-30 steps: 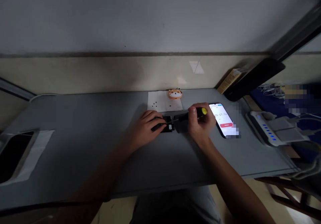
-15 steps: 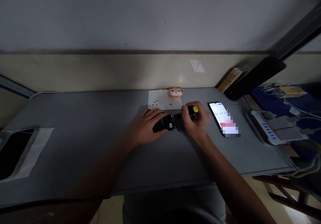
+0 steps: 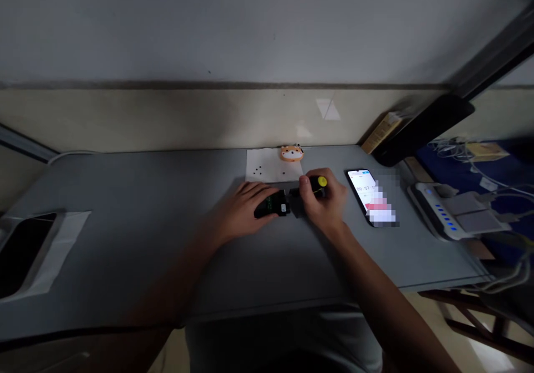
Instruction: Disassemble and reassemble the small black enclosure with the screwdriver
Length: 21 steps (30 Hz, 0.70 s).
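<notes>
While the left hand (image 3: 245, 209) clasps the black device (image 3: 272, 203), its long axis roughly nine-to-three, the right hand (image 3: 327, 200) grips a screwdriver (image 3: 320, 182), the device at its nine o'clock.

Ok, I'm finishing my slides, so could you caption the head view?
Left grip on a black device, right grip on a yellow-ended tool, dark bits on paper beyond.

The desk (image 3: 125, 200) is smooth and matt, the sheet (image 3: 271, 167) on it matt paper. The black device (image 3: 273, 205) and the tool handle (image 3: 316, 184) look like plastic, as does the smooth power strip (image 3: 443, 217). The phone (image 3: 367, 186) has a glossy screen, and the lower wall (image 3: 167, 122) a soft sheen.
</notes>
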Each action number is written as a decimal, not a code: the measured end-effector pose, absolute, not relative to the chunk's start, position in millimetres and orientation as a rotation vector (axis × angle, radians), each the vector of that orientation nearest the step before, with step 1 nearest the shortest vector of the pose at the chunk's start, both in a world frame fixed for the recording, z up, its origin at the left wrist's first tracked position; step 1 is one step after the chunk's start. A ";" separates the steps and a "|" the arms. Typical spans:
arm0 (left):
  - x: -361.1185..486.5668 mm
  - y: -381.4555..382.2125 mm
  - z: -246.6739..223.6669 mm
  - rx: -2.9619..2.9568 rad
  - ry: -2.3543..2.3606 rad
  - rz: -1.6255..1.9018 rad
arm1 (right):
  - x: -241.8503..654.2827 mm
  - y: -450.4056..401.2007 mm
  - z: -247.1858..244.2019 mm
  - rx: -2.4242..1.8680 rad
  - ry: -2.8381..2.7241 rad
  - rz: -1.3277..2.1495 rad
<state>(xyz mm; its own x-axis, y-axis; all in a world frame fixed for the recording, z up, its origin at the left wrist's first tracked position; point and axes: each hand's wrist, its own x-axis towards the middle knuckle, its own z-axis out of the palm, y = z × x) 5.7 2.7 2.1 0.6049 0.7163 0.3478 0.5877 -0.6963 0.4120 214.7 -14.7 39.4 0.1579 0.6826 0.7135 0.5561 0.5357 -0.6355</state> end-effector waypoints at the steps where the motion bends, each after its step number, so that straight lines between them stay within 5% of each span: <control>1: 5.8 2.8 2.2 2.579 1.068 0.720 | 214.8 -14.8 39.6 -1.111 -1.508 0.123; 21: 5.8 4.2 2.6 2.564 1.060 0.751 | 208.9 -13.4 39.2 -1.140 -1.520 0.224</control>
<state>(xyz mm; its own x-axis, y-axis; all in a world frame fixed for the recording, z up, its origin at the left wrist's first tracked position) 5.8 4.2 2.6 0.5987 0.7153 0.3604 0.5770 -0.6973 0.4253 208.9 -13.4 39.2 0.1384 0.7428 0.6550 0.5219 0.5074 -0.6857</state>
